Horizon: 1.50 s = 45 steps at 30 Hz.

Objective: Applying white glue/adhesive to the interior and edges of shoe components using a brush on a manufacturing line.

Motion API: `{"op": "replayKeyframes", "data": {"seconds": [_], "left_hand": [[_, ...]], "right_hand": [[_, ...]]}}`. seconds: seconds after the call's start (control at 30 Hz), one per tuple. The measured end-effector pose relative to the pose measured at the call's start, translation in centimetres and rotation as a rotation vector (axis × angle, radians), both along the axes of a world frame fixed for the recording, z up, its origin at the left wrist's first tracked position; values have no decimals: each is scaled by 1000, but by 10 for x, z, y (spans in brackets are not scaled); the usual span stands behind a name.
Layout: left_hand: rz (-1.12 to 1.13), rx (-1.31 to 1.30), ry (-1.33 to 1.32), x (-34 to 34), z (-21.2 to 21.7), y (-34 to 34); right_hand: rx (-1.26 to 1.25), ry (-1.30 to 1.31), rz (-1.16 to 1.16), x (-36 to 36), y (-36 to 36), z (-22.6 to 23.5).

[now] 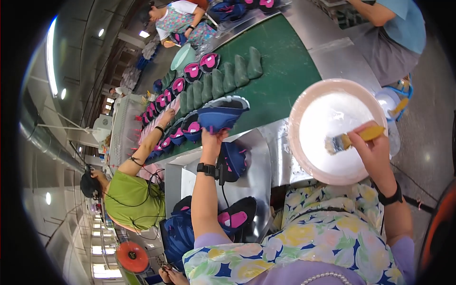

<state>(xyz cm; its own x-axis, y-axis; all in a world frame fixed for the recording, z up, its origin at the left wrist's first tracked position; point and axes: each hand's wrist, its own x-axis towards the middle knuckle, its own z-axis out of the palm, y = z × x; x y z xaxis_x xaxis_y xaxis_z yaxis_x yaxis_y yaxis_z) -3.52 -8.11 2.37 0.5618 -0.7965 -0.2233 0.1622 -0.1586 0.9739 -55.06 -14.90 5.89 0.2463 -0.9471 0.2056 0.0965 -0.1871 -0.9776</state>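
My left hand (213, 138) is closed on a blue shoe upper (221, 115), held up with its pale-edged opening above the near edge of the green conveyor belt (278, 61). In my right hand (373, 149) is a paintbrush (341, 143) with a yellow handle, gripped between thumb and fingers. Its bristles are over or in the white liquid (332, 116) filling a pale pink basin (295, 137); whether they touch the liquid I cannot tell. Beneath my left wrist another blue shoe upper (232, 161) lies in a metal tray (256, 156).
Dark green shoe lasts (228, 77) and blue uppers with pink soles (192, 72) line the belt. A co-worker in green (133, 197) reaches over it at left; another (183, 26) sits at the far end beside a mint basin (184, 58). More uppers (237, 216) lie near my left elbow.
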Motion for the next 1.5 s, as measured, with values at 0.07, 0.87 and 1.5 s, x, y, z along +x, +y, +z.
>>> {"op": "replayKeyframes", "data": {"seconds": [0.07, 0.87, 1.5], "left_hand": [[35, 83, -4, -7, -4, -11], [-125, 571, -608, -31, -23, 86], [-256, 276, -1086, -65, 9, 157]], "right_hand": [[88, 114, 46, -1, -2, -2], [-100, 371, 329, 67, -30, 15], [-30, 488, 172, 12, -34, -2]]}}
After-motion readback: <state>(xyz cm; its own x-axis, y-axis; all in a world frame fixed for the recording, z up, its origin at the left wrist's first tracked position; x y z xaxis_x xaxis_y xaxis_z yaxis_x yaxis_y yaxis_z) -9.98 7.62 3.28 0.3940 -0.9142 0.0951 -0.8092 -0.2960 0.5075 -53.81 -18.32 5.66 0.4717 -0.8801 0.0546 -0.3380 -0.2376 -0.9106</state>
